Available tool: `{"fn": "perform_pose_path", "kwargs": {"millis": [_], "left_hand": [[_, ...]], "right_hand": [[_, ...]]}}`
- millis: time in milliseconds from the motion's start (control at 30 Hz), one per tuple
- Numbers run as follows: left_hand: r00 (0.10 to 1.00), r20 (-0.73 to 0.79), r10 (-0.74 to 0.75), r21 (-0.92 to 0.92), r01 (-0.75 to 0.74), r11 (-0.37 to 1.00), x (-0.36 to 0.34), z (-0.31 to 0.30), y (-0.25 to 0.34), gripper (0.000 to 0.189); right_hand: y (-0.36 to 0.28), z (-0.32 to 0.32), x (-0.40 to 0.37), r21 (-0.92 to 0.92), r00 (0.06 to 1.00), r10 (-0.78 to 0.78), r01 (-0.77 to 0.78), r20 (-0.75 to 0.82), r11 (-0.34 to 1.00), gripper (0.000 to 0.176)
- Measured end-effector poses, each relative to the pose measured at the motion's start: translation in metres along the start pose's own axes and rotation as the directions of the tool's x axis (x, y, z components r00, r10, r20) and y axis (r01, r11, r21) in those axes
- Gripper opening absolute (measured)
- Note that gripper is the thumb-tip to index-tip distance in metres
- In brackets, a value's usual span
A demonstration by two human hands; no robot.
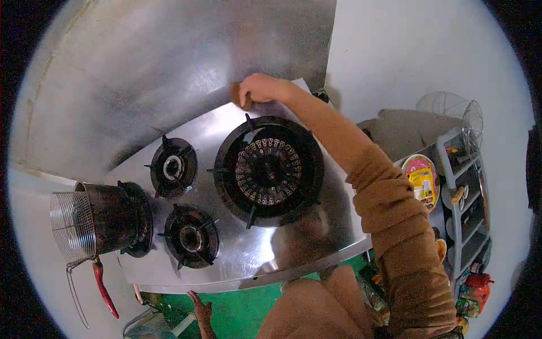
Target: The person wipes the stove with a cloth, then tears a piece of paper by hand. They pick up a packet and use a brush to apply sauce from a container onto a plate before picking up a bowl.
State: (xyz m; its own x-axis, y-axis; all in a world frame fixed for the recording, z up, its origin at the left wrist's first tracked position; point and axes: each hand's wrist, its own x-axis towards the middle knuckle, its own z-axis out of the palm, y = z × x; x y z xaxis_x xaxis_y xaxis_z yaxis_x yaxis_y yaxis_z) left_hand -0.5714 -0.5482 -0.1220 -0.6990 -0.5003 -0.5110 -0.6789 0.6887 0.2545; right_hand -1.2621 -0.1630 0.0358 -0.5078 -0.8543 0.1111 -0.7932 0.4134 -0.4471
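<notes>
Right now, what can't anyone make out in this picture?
All in the head view:
Brown pad: partly hidden by the right hand; its material is too blurred to tell.
Left hand: the arm behind it is cut off by the bottom edge.
Dark pot: its inside is hidden by its wall and the wire basket.
Yellow packet: print too small and grainy to read.

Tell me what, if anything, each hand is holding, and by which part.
The right hand holds a brown pad by its right side, as pictured; the left side shows uncovered. The left hand, near the stove's front edge, holds nothing visible.
</notes>
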Motion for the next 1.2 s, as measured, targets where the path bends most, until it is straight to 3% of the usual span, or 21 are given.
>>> {"fn": "perform_pose_path", "kwargs": {"millis": [133, 200, 333, 400, 533, 633, 733, 833, 900, 967, 1000, 1067, 1133, 1200], "left_hand": [[0.993, -0.028, 0.116, 0.094, -0.113, 0.989, 0.003, 0.002, -0.005, 0.108], [0.999, 0.02, 0.03, 0.021, -0.03, 0.999, 0.003, -0.001, -0.005, 0.108], [0.982, -0.059, 0.178, 0.151, -0.168, 0.974, 0.013, 0.012, -0.03, 0.106], [0.991, 0.0, 0.134, -0.088, -0.133, 0.987, 0.007, 0.003, -0.022, 0.106], [0.998, 0.016, 0.066, -0.019, -0.066, 0.998, 0.009, 0.003, -0.023, 0.106], [0.982, -0.022, 0.188, -0.002, -0.188, 0.982, 0.01, 0.004, -0.027, 0.107], [0.978, -0.012, 0.209, -0.005, -0.209, 0.978, 0.012, 0.006, -0.034, 0.107], [0.943, -0.079, 0.323, 0.098, -0.315, 0.944, 0.014, 0.01, -0.039, 0.106], [0.979, -0.014, 0.205, -0.025, -0.206, 0.978, 0.01, 0.005, -0.03, 0.105], [0.954, -0.053, 0.294, 0.024, -0.293, 0.956, 0.021, 0.015, -0.05, 0.104], [0.921, -0.09, 0.378, 0.078, -0.372, 0.925, 0.026, 0.019, -0.061, 0.104], [0.918, -0.095, 0.384, 0.112, -0.374, 0.921, 0.021, 0.016, -0.056, 0.104], [0.913, -0.102, 0.396, 0.144, -0.38, 0.914, 0.022, 0.016, -0.049, 0.103], [0.947, -0.094, 0.306, 0.054, -0.302, 0.952, 0.022, 0.015, -0.046, 0.102]], "right_hand": [[0.013, -0.011, -0.05, -0.03, 0.993, 0.032, -0.035, -0.116, 0.999, 0.027], [0.018, -0.01, -0.075, 0.056, 0.973, -0.027, 0.041, -0.229, 0.998, 0.024], [0.003, -0.001, -0.141, 0.082, 0.926, 0.128, -0.105, -0.356, 0.991, 0.03], [-0.012, 0.003, -0.171, 0.019, 0.915, 0.152, -0.156, -0.373, 0.988, 0.032], [-0.056, 0.019, -0.219, -0.029, 0.844, 0.265, -0.314, -0.466, 0.949, 0.038], [-0.085, 0.044, -0.249, 0.024, 0.78, 0.252, -0.291, -0.572, 0.956, 0.041], [-0.129, 0.06, -0.279, -0.03, 0.766, 0.298, -0.382, -0.57, 0.924, 0.04], [-0.178, 0.077, -0.309, -0.027, 0.752, 0.334, -0.423, -0.568, 0.906, 0.041], [-0.211, 0.095, -0.324, 0.035, 0.74, 0.376, -0.432, -0.558, 0.901, 0.043], [-0.243, 0.118, -0.337, 0.137, 0.771, 0.467, -0.456, -0.433, 0.879, 0.044], [-0.262, 0.123, -0.341, 0.136, 0.77, 0.467, -0.457, -0.435, 0.879, 0.044], [-0.293, 0.124, -0.346, 0.075, 0.849, 0.453, -0.451, -0.272, 0.89, 0.045], [-0.286, 0.117, -0.344, 0.009, 0.876, 0.402, -0.415, -0.268, 0.91, 0.046], [-0.261, 0.114, -0.336, -0.073, 0.886, 0.343, -0.382, -0.31, 0.921, 0.043]]}}
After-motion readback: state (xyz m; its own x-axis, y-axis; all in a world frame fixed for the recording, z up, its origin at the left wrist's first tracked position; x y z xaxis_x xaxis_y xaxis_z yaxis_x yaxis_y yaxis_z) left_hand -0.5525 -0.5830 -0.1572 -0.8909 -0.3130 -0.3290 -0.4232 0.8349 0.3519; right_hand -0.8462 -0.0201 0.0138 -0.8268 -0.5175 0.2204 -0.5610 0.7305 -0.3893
